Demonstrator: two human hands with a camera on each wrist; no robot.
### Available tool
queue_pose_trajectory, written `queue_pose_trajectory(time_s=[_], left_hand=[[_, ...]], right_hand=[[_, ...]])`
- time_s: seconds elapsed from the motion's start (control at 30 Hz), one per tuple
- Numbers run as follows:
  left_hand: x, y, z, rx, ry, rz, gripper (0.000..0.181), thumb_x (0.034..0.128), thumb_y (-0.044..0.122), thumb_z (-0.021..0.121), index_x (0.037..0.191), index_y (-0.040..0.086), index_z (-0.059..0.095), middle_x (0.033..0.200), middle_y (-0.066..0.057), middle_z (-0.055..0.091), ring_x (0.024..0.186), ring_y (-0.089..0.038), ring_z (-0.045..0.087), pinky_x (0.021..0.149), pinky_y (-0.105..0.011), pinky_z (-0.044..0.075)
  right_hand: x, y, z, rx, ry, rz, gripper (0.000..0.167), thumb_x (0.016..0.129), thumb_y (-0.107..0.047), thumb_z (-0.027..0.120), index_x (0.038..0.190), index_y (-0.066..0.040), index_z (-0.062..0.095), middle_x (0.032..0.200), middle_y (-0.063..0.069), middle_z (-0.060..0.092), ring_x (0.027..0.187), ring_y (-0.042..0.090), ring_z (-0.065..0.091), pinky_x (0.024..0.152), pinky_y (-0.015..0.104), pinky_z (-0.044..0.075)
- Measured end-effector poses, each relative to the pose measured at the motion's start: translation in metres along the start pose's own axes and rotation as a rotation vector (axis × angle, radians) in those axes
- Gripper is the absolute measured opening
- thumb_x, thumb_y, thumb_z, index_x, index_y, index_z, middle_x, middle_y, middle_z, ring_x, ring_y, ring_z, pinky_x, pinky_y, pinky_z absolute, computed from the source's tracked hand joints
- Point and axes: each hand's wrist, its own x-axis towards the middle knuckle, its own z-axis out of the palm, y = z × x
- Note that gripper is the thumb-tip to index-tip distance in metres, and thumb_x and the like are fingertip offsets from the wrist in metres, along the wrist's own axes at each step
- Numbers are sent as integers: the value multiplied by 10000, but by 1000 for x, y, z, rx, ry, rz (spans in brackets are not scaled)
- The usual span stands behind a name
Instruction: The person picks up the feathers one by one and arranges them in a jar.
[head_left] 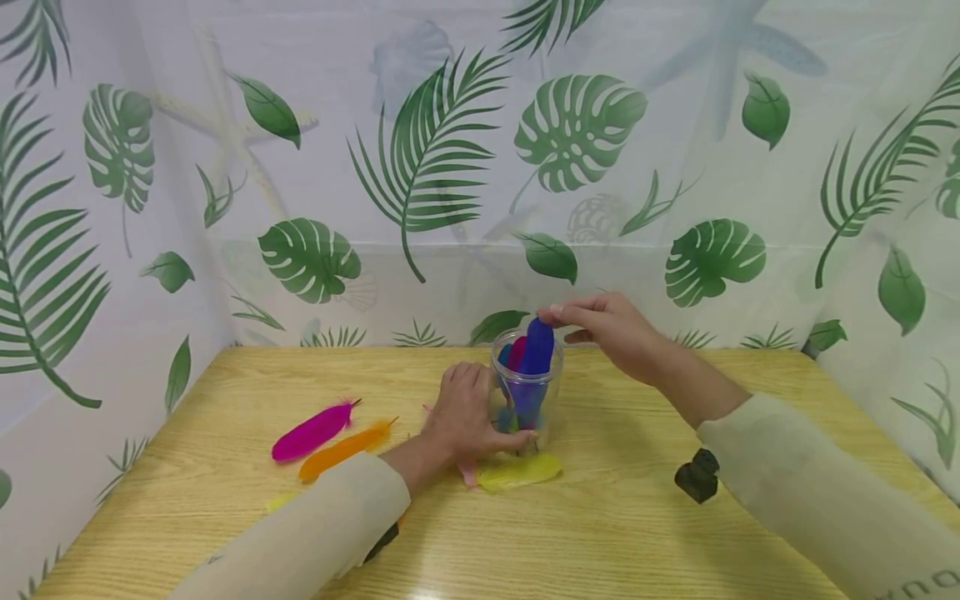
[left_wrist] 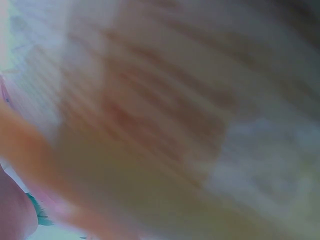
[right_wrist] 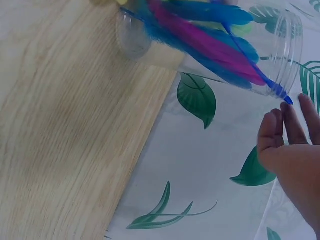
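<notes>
A clear plastic jar (head_left: 557, 392) stands upright toward the back of the table, with blue, teal and magenta feathers inside. My left hand (head_left: 467, 412) grips the jar's left side, its thumb across the front near the base. The dark blue feather (head_left: 537, 346) stands in the jar, its tip above the rim. At that tip are the fingertips of my right hand (head_left: 611, 335). The right wrist view shows these fingers (right_wrist: 295, 127) apart and fairly straight, the blue tip just at them. Most of the left wrist view is blurred.
A yellow feather (head_left: 521, 472) lies right in front of the jar, beside part of a pink feather (head_left: 468, 473). Left of my left arm are a magenta feather (head_left: 315, 432) and an orange feather (head_left: 345, 450). A leaf-patterned sheet (head_left: 465, 283) rises behind the wooden table (head_left: 600, 517).
</notes>
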Motion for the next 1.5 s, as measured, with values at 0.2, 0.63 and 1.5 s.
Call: queue_pose_trajectory(time_s=[0.2, 0.63, 1.5], left_hand=[[1, 1, -1, -1, 19, 18, 793, 718, 759, 688, 1125, 96, 536, 1046, -37, 567, 1077, -240, 496, 1039, -420, 361], [-1, 2, -2, 31, -15, -2, 874, 720, 786, 663, 1223, 86, 520, 1074, -42, 568, 1084, -236, 488, 1040, -410, 356], [-1, 5, -3, 38, -6, -10, 805, 725, 777, 666, 1151, 105, 548, 1072, -30, 561, 1089, -235, 482, 1039, -410, 360]], right_hand=[[-5, 1, 3, -114, -66, -20, 395, 1038, -294, 508, 1179, 19, 703, 1311, 164, 654, 1353, 332, 478, 1094, 591, 334], [-15, 1, 15, -330, -45, -68, 341, 1005, -319, 568, 1150, -65, 744, 1442, 191, 543, 1422, 388, 392, 1125, 656, 297], [-40, 85, 16, 307, -88, 637, 527, 1024, -334, 468, 1237, 147, 506, 924, 148, 734, 809, 241, 744, 781, 392, 609]])
